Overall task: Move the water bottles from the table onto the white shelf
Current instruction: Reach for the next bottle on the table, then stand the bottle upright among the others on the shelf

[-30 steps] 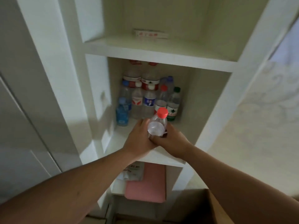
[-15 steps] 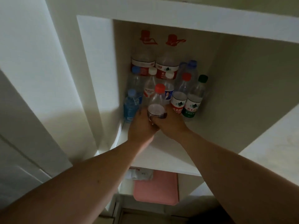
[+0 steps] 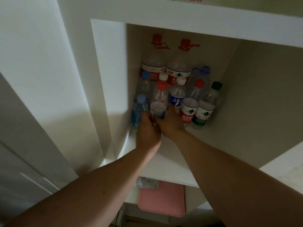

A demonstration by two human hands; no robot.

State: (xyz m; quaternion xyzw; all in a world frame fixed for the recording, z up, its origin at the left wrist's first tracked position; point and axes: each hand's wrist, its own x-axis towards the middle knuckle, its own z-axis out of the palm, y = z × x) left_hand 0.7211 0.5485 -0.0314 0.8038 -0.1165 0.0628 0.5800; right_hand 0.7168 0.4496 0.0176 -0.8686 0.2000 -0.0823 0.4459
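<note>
Fingers (image 3: 145,115) of our left hand (image 3: 147,130) curl round the lower part of a small clear plastic water bottle with a red cap (image 3: 159,99). Our right hand (image 3: 171,124) wraps the same bottle from the other side, so both hands grasp it together and touch each other beneath it. We hold the bottle inside the middle compartment of the white shelf (image 3: 165,163), towards the left, with its top leaning away from us. Our hands cover its base, so we cannot tell whether it rests on the board or hangs just above it.

Just left of it stands a small blue-tinted bottle with a pale blue cap (image 3: 137,110), close to the side wall. Just right of our right hand stand a clear bottle with a red cap and red label (image 3: 188,112) and, beside that, a clear bottle with a dark green cap and green label (image 3: 203,113). Behind the held bottle we see a white-capped bottle with a blue label (image 3: 177,98). Two large clear jugs with red handled caps (image 3: 178,69) stand at the back wall, with further blue-capped bottles (image 3: 203,76) among the group.

On the board below lie a flat pink rectangular pad (image 3: 162,199) and what looks like a small white packet (image 3: 148,184)
</note>
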